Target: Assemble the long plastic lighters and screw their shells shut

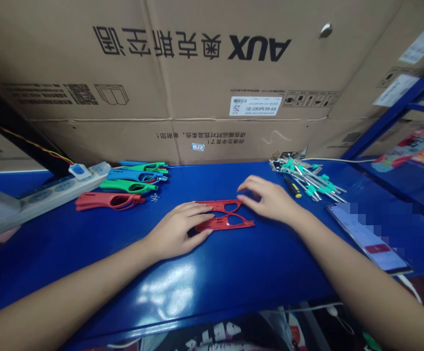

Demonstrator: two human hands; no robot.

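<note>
Dark printed cloth (212,336) at 6 o'clock, then two red shells (219,224) mid-bench, left hand (173,231) spread wide at their 9, probably steadying them, right hand (270,200) loosely curled, narrow gap, at 2.

The setup provides 1 view, the head view, from 1 camera worn on the person's head. It faces forward and down over the table (230,265). Both forearms enter from the lower corners. The hands lie at middle range, near the center; the cardboard (204,102) stands beyond them and fills the upper part. No 2nd view shares this scene.
</note>
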